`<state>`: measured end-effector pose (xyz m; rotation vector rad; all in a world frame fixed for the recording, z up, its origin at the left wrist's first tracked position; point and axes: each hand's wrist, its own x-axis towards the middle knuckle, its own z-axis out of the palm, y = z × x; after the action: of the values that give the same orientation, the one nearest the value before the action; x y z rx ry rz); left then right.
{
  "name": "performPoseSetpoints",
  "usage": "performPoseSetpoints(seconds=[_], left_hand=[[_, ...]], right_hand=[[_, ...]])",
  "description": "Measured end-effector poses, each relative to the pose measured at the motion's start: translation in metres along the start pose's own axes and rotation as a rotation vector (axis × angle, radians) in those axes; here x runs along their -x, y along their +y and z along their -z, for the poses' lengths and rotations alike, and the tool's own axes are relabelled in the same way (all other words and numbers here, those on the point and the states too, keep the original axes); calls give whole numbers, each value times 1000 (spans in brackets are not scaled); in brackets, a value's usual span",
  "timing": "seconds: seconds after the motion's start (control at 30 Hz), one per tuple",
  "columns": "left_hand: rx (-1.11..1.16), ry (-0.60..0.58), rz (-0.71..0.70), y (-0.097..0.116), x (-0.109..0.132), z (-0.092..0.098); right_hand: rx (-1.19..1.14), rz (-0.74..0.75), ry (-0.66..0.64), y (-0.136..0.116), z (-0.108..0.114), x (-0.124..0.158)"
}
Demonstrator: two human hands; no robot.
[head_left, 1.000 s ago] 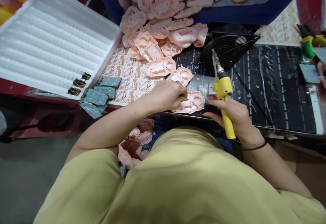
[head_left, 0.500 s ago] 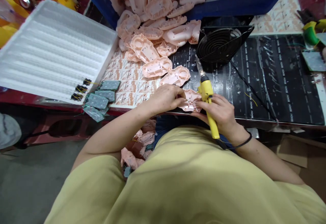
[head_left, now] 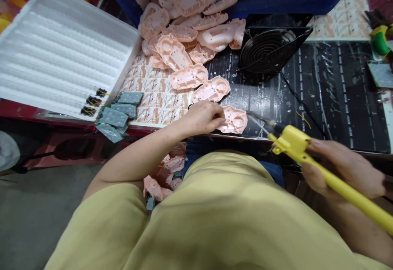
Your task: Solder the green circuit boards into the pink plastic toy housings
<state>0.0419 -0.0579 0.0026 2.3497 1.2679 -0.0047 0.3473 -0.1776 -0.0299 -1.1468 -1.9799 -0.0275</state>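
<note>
While the right hand [head_left: 344, 167] holds a soldering iron [head_left: 294, 142]

Left fingers [head_left: 218, 114] pinch a pink housing [head_left: 236, 119] on the table [head_left: 337, 98], beside other housings [head_left: 211, 89]; right fingers [head_left: 337, 155] wrap the yellow handle, tip just beside the housing.

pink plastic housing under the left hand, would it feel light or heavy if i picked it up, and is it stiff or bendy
The pink moulded plastic housing under the left hand will probably feel light for its size, as it looks like a hollow shell. Its moulded recesses suggest it is fairly stiff, though thin edges could snap. It may slide slightly on the glossy black mat.
</note>
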Motion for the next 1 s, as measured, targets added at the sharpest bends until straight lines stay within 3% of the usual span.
performPoseSetpoints(seconds=[0.07,0.13,0.23,0.7,0.87,1.0], left_hand=[[2,-17,9,1,-1,0],[-15,-28,16,2,-1,1],[-83,-23,18,3,-2,1],[-213,-48,31,11,-5,4],[-224,-62,30,10,-6,5],[-224,-60,24,9,-6,5]], right_hand=[[-117,101,-66,-5,-6,0],[-225,105,-126,-10,-12,0],[-303,138,-117,-13,-20,0],[-308,202,-147,-15,-25,-9],[-319,111,-145,-15,-18,-8],[-341,146,-119,-15,-22,-8]])
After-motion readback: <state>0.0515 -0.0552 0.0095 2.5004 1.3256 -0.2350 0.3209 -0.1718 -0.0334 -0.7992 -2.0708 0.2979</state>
